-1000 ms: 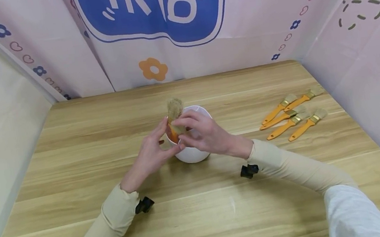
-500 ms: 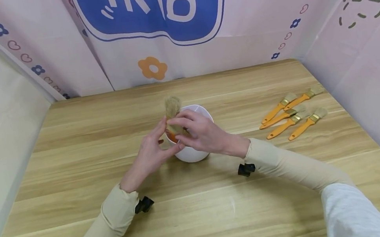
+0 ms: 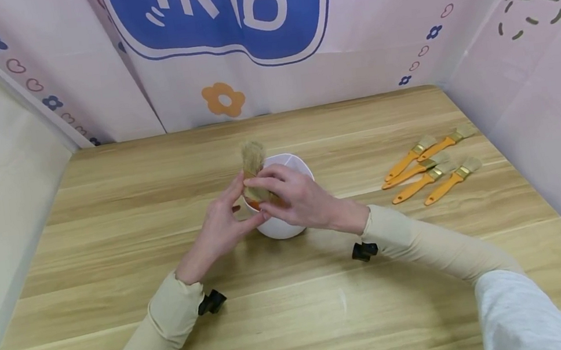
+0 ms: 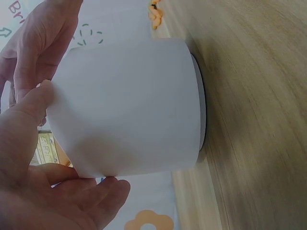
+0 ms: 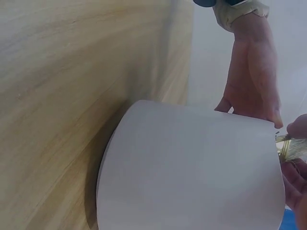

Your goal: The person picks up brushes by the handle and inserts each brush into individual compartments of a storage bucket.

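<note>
Head view: white container (image 3: 281,229) with orange-handled brush (image 3: 253,162) inside, bristles (image 3: 253,150) upward.

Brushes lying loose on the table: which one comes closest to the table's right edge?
The farthest-back brush: its bristles almost reach the right edge of the table, while those of the other four brushes stop farther in.

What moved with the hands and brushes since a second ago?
The right hand shifted slightly toward the left hand, bringing along the brush it pinches, so less orange shows inside the cup. Nothing was let go. The left hand still holds the cup, and the five other brushes lie as before.
</note>
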